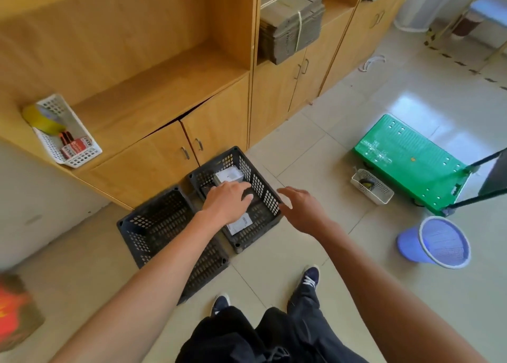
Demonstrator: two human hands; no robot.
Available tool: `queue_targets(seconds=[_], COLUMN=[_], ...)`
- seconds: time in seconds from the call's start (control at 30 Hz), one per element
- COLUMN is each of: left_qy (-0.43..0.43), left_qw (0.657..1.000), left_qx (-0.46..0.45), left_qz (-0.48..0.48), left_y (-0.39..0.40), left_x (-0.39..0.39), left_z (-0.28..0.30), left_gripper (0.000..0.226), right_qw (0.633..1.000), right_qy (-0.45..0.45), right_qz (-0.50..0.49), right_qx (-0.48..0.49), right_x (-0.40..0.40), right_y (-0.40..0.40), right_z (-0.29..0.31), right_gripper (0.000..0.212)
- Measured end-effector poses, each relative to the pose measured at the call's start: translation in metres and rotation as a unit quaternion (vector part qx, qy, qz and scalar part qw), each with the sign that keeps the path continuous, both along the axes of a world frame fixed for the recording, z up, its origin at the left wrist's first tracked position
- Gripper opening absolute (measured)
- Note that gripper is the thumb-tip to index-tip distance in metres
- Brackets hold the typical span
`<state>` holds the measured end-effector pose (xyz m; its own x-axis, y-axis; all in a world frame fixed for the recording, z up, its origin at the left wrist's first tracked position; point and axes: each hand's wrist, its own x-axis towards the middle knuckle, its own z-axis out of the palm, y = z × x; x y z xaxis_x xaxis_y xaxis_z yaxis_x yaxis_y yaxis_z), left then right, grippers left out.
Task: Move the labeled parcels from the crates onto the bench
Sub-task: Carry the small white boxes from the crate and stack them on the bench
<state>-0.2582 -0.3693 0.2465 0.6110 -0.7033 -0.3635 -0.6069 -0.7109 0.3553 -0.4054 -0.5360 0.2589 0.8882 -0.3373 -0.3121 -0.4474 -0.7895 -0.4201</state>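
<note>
Inside the right-hand black crate [263,195] on the floor, the left hand [226,202] reaches down over the labeled parcels [240,222], its grip curled; whether it pinches anything cannot be told. One white parcel [229,175] lies beyond it. The right hand [300,205], fingers spread, hovers past the crate's rim. The wooden worktop [153,88] stands bare above.

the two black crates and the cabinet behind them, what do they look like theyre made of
The crates look like moulded plastic, matt black: the walls and floors are pierced in a regular grid. The cabinet looks like light wood or wood-look board, smooth with faint grain; solid or laminate cannot be told.
</note>
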Motion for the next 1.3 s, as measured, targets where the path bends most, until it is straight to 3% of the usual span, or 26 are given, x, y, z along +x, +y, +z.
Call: queue_targets(seconds=[0.3,0.53,0.83,1.0,1.3], left_qy=[0.034,0.041,0.088,0.103,0.125], left_qw=[0.981,0.933,0.882,0.840,0.740], left_qx=[-0.012,-0.025,-0.060,-0.074,-0.092], left_qz=[0.191,0.356,0.459,0.528,0.654], left_y=[-0.078,-0.060,-0.048,-0.053,-0.133], left_x=[-0.031,-0.023,-0.006,0.002,0.013], left_z=[-0.006,-0.017,-0.056,-0.066,-0.103], left_gripper=[0.043,0.044,0.043,0.044,0.042], right_qw=[0.989,0.959,0.927,0.900,0.822], right_qy=[0.016,0.078,0.128,0.141,0.193], right_qz=[0.144,0.266,0.350,0.413,0.536], right_qx=[0.032,0.059,0.038,0.014,0.010], right_x=[0.044,0.127,0.199,0.239,0.326], right_y=[-0.130,-0.124,-0.111,-0.118,-0.163], right_z=[-0.011,-0.035,-0.065,-0.069,-0.118], right_gripper=[0.040,0.046,0.053,0.065,0.063])
